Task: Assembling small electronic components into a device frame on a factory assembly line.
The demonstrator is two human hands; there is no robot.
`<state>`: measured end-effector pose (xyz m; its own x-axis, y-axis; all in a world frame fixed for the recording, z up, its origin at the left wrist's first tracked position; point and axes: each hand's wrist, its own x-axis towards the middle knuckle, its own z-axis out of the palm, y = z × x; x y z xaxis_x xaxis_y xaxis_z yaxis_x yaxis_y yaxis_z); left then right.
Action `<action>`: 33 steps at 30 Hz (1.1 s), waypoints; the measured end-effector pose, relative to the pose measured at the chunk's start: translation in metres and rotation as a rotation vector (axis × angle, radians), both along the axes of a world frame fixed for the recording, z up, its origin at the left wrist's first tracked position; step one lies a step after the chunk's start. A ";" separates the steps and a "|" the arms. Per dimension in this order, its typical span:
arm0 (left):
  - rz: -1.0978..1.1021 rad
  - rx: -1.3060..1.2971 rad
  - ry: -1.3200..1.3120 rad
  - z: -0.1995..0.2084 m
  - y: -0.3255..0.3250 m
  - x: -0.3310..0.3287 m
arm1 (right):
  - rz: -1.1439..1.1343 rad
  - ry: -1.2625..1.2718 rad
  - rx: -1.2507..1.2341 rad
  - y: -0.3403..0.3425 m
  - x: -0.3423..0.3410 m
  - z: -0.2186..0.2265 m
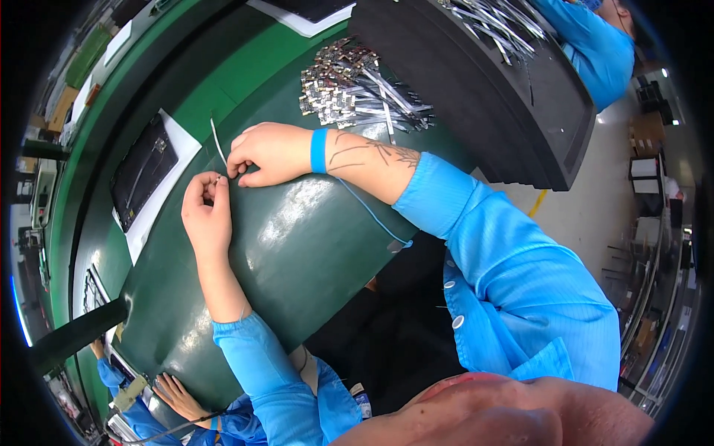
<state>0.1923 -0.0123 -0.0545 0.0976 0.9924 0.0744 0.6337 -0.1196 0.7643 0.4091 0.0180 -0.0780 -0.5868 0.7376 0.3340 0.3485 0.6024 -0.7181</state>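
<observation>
A thin, pale flat ribbon cable (pixel 217 140) stands up from between my two hands over the green tabletop (pixel 297 253). My left hand (pixel 207 208) is closed, thumb and forefinger pinched at the cable's lower end, where a tiny light part shows. My right hand (pixel 271 152), fingers curled and a blue wrist strap (pixel 318 151) behind it, meets the left fingertips at the same end. The exact grip of each hand on the cable is partly hidden by the fingers. Beyond my right hand lies a pile of small circuit boards with flat cables (pixel 338 85).
A black panel (pixel 145 171) lies on a white sheet to the left. At the upper right, a dark tray (pixel 491 97) holds more flat cables (pixel 502 22). A blue cord (pixel 375 215) runs from my wrist strap. Co-workers' blue sleeves (pixel 599 56) and a hand (pixel 181 398) are nearby.
</observation>
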 end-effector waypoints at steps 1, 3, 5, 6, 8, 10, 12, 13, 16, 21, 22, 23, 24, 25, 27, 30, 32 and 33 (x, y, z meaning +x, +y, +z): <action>0.002 0.001 0.008 0.000 0.000 0.000 | 0.002 0.007 -0.006 0.000 -0.001 0.000; 0.003 0.002 0.014 0.001 -0.001 0.000 | 0.001 0.014 -0.007 0.000 -0.001 -0.001; -0.009 0.020 -0.010 0.000 0.000 0.004 | -0.001 0.013 -0.011 0.001 0.002 -0.001; -0.014 0.021 -0.016 -0.001 0.001 0.005 | -0.006 0.007 -0.010 0.001 0.004 0.000; -0.024 0.013 -0.006 -0.003 0.002 0.003 | -0.001 0.001 -0.025 0.001 0.004 0.000; -0.025 0.007 -0.001 -0.005 0.002 0.002 | -0.006 -0.007 -0.028 0.000 0.004 -0.001; -0.027 0.020 0.003 -0.006 0.001 0.006 | -0.012 -0.015 -0.031 0.001 0.005 -0.003; -0.031 0.017 0.000 -0.006 0.001 0.006 | -0.008 -0.006 -0.037 0.001 0.005 -0.003; -0.020 0.001 -0.015 -0.006 0.001 0.005 | -0.004 0.002 -0.045 0.000 0.005 -0.003; -0.016 0.001 0.008 -0.009 0.000 0.005 | -0.007 -0.024 -0.038 0.000 0.005 -0.004; -0.014 0.002 0.010 -0.009 -0.002 0.006 | -0.009 -0.019 -0.044 -0.001 0.005 -0.005; -0.017 -0.002 0.010 -0.008 -0.002 0.008 | -0.011 -0.015 -0.050 -0.002 0.006 -0.005; -0.026 -0.003 -0.003 -0.006 -0.002 0.011 | -0.014 -0.015 -0.055 -0.003 0.008 -0.006; -0.029 -0.003 -0.012 -0.005 -0.002 0.011 | -0.013 -0.010 -0.048 -0.003 0.008 -0.007; -0.023 -0.009 -0.014 -0.008 -0.002 0.007 | -0.010 -0.002 -0.044 -0.003 0.005 -0.008; -0.020 -0.018 -0.021 -0.008 -0.003 0.008 | -0.012 -0.008 -0.046 -0.004 0.006 -0.007; -0.018 -0.020 -0.021 -0.007 -0.003 0.010 | -0.019 -0.028 -0.042 -0.004 0.008 -0.006; -0.018 -0.021 -0.016 -0.007 -0.004 0.011 | -0.020 -0.028 -0.043 -0.004 0.008 -0.006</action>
